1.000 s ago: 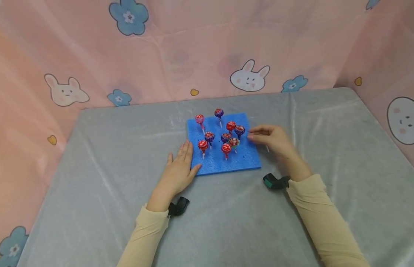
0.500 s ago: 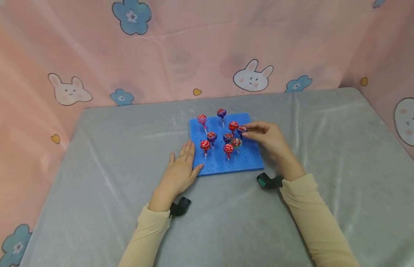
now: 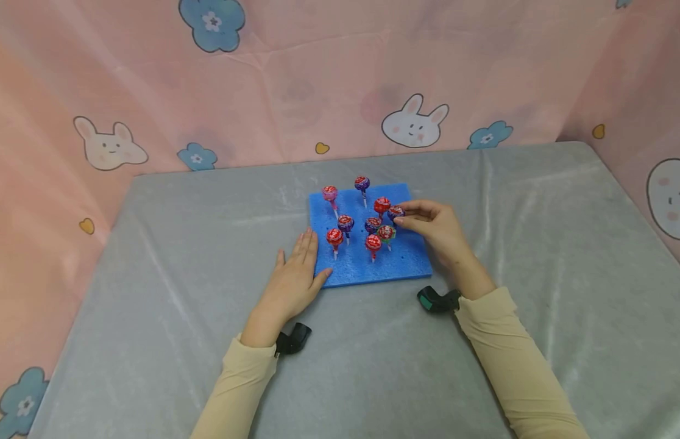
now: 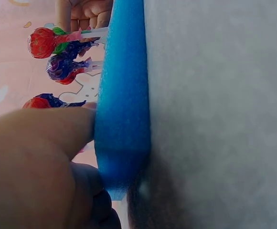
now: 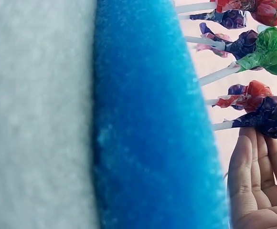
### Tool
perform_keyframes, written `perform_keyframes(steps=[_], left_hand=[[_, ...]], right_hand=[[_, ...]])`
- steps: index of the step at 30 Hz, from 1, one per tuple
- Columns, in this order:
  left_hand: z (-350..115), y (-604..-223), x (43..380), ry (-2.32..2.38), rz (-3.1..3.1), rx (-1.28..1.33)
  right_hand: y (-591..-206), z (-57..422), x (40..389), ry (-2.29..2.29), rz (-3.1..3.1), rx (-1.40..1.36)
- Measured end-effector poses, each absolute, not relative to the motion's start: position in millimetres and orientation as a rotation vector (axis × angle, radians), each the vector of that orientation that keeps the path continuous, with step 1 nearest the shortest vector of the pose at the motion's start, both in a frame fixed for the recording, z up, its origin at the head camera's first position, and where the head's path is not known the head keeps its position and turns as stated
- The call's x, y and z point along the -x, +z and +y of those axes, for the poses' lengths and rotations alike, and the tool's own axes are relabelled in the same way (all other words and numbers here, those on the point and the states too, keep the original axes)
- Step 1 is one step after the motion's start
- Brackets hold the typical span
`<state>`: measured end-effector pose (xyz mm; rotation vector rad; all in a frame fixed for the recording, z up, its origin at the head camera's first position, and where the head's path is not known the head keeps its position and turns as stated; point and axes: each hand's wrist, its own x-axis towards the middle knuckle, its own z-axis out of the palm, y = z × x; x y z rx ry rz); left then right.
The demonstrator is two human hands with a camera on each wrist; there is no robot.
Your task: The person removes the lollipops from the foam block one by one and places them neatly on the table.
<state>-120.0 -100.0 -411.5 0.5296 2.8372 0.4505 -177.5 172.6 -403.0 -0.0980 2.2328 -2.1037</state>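
Observation:
A blue foam board [image 3: 395,268] lies on the table with several wrapped lollipops stuck upright in it. My left hand [image 3: 290,283] lies with straight fingers along the board's left edge, its thumb on the near left corner. At the board's right side, my right hand [image 3: 441,235] pinches the head of a purple-and-red lollipop [image 3: 396,211] between thumb and fingertips. In the right wrist view this lollipop [image 5: 270,119] has its white stick running down to the board. A red lollipop [image 3: 381,205] stands close behind it, and a green one [image 3: 386,233] in front.
Grey cloth covers the table [image 3: 208,244]. Other lollipops stand around: a pink one [image 3: 329,194] at the back left, a purple one [image 3: 362,183] at the back, and a red one [image 3: 334,236] near my left fingers. A pink printed curtain [image 3: 296,79] hangs behind.
My right hand has moved left from beside the board and taken hold of the purple lollipop. A short white stick below that hand earlier no longer shows. The left hand stays put.

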Motion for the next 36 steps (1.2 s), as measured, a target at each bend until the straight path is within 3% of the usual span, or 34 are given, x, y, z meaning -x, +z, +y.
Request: perform_keyframes(steps=[36], left_hand=[[-98.8, -413.2, 121.0, 0.443, 2.836, -0.509]], right_hand=[[-393.8, 176.0, 174.0, -2.173, 2.236, 0.107]])
